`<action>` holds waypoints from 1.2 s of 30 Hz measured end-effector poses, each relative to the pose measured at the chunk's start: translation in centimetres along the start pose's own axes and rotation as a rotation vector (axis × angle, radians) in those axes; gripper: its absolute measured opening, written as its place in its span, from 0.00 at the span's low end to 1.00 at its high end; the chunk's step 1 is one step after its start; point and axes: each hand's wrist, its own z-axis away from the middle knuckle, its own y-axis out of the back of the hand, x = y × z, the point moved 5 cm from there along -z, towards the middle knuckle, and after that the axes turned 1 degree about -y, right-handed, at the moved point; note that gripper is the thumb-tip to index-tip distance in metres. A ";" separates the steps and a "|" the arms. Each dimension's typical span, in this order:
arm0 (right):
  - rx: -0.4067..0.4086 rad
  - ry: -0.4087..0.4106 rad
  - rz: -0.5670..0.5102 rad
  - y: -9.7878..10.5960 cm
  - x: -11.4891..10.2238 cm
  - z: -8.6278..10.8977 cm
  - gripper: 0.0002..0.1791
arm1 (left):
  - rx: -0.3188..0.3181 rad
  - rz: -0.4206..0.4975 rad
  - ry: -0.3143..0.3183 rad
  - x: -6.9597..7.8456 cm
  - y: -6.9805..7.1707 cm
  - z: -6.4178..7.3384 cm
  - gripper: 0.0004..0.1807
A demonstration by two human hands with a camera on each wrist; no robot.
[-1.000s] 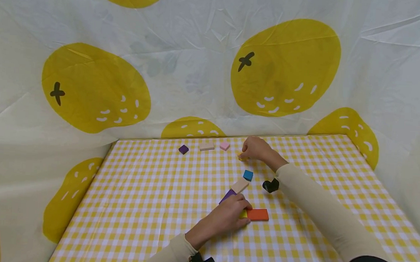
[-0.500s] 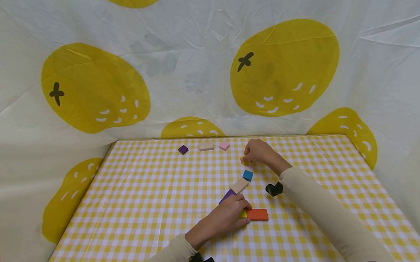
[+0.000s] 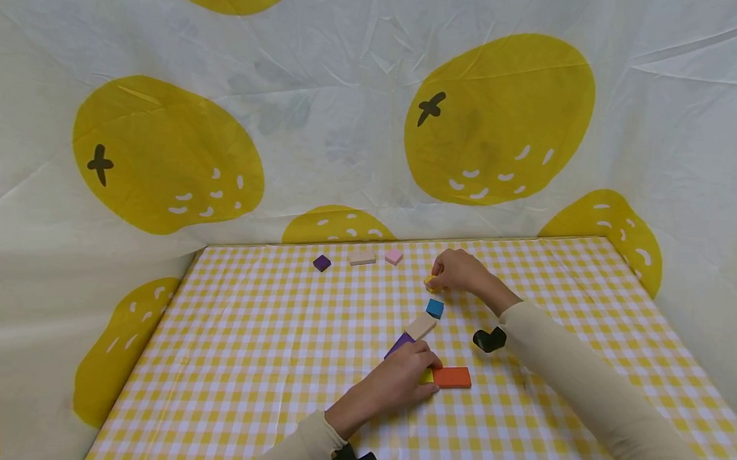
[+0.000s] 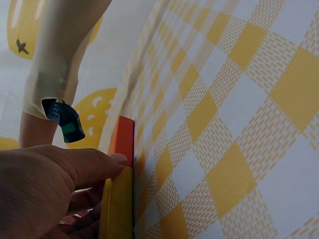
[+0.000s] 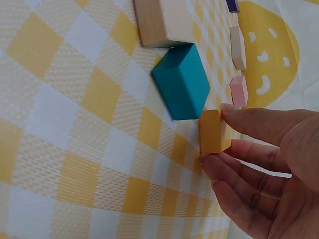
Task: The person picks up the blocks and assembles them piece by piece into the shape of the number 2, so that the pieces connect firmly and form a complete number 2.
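Observation:
My left hand [image 3: 401, 374] grips a yellow block [image 4: 117, 206] at its edges, the thumb lying where it meets a red-orange block [image 3: 452, 377]. Most of the yellow block is hidden under the hand in the head view. A purple block [image 3: 398, 345] partly shows above the knuckles, followed by a plain wooden block [image 3: 420, 326] and a teal-blue block [image 3: 435, 308], in a slanting row. Beyond that row's far end, my right hand [image 3: 460, 271] pinches a small orange-yellow block [image 5: 211, 132] between thumb and fingers, near the teal-blue one.
Toward the back edge of the checked tablecloth [image 3: 244, 335] lie a dark purple block [image 3: 321, 263], a wooden block [image 3: 363, 258] and a pink block [image 3: 394, 257]. A fruit-print sheet [image 3: 329, 151] hangs behind the table and round its sides.
My right hand has drawn the orange-yellow block a little nearer and to the right, toward the teal-blue block. My left hand has stayed in place.

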 end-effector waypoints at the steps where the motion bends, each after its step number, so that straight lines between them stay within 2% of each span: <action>1: 0.006 -0.004 -0.004 0.0 0.1 0.1 0.13 | -0.002 0.003 0.002 0.0 0.0 0.0 0.15; 4: 0.021 -0.003 -0.029 -0.2 0.2 0.5 0.18 | -0.009 0.000 0.009 0.0 0.0 0.0 0.15; 9: 0.045 0.017 -0.049 -0.2 0.3 0.8 0.19 | -0.017 0.009 0.025 -0.1 0.1 -0.1 0.15; 18: 0.051 0.012 -0.061 -0.4 0.9 0.7 0.14 | -0.023 0.008 0.030 -0.1 0.1 -0.2 0.16; 27: 0.049 0.039 -0.056 -0.6 0.7 1.2 0.12 | -0.026 0.008 0.032 -0.2 0.0 -0.1 0.16; 36: 0.053 0.056 -0.051 -0.7 0.6 1.6 0.13 | -0.018 -0.006 0.021 -0.1 -0.2 0.0 0.16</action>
